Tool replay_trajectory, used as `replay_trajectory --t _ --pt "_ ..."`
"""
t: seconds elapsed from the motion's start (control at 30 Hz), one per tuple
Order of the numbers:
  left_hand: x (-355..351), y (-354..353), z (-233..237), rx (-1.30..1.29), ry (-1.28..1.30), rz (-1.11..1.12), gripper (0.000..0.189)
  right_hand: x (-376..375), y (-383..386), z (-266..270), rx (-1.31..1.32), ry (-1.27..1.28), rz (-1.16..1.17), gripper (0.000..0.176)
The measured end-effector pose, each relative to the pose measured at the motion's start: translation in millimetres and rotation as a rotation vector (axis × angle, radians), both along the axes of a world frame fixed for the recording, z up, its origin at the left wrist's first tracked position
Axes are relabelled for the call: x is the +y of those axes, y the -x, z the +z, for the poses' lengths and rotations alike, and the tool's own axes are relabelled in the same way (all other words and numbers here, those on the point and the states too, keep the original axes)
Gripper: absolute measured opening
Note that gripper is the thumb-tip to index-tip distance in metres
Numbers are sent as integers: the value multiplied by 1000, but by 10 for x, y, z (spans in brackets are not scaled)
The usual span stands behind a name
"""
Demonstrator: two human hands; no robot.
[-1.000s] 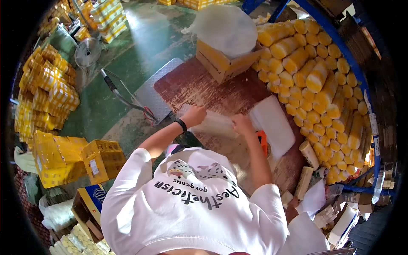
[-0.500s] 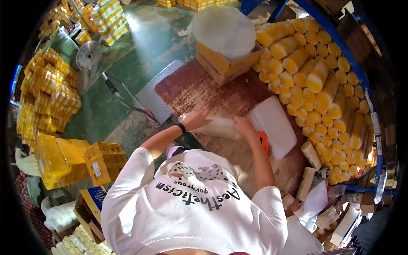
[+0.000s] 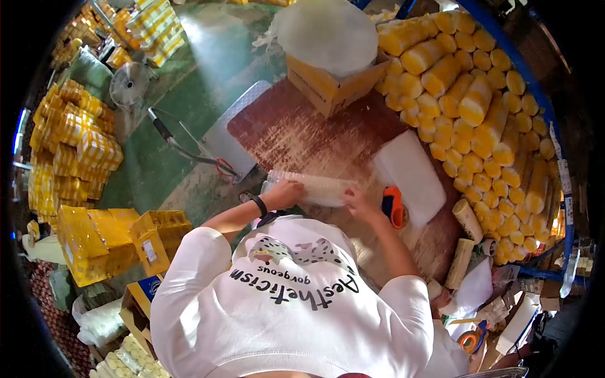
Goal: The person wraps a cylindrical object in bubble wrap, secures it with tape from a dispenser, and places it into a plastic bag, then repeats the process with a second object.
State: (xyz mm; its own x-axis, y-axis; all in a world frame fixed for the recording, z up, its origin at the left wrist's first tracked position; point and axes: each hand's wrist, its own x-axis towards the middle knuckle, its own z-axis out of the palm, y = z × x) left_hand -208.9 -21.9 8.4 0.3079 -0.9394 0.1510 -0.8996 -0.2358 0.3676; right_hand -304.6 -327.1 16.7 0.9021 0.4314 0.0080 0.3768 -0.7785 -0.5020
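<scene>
1. Two hands are seen in the head view, both set on one transparent pack [image 3: 313, 188] that lies flat along the near edge of the table [image 3: 296, 129].
2. The left hand [image 3: 287, 193] is closed over the left end of the transparent pack, with the fingers curled down onto it. A black band is worn on this wrist.
3. The right hand [image 3: 358, 203] is closed on the right end of the transparent pack, with the fingertips pressed against the wrapping. How far the thumb reaches underneath cannot be told.
4. The transparent pack is stretched between the two hands, roughly parallel to the table edge and just in front of the white shirt [image 3: 290, 302].
5. An orange tape dispenser [image 3: 394, 206] is placed just beside the right hand, on the table.
6. A stack of white sheets [image 3: 411, 176] is laid near the orange tape dispenser, further from the person.
7. A yellow carton [image 3: 328, 85] is positioned at the far end of the table, and a bulging white bag [image 3: 324, 31] is carried on top of it.
8. A large pile of yellow rolls [image 3: 479, 113] is stacked along the right side of the table, within a blue frame [image 3: 535, 94].
9. A platform trolley [image 3: 217, 140] is parked on the green floor [image 3: 208, 57] at the left of the table.
10. Stacks of yellow boxes [image 3: 69, 145] are stored well apart on the left.
</scene>
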Motion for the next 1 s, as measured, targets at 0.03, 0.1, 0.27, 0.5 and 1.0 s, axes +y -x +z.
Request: replay_trajectory --t 0.03,0.1,0.27,0.5,1.0 --pt "-4 4 43 33 -15 24 17 10 -25 122 -112 21 26 26" --pt "-26 -39 129 94 -44 71 16 -6 -90 133 -142 -32 11 24" --pt "-73 -238 53 250 34 180 15 -128 -275 73 136 -150 -149 20" --pt "266 -560 49 158 -213 459 48 -48 -398 -119 -216 -57 -216 23" --pt "-690 349 -38 -436 -21 69 52 -17 -469 -33 120 -307 -517 24"
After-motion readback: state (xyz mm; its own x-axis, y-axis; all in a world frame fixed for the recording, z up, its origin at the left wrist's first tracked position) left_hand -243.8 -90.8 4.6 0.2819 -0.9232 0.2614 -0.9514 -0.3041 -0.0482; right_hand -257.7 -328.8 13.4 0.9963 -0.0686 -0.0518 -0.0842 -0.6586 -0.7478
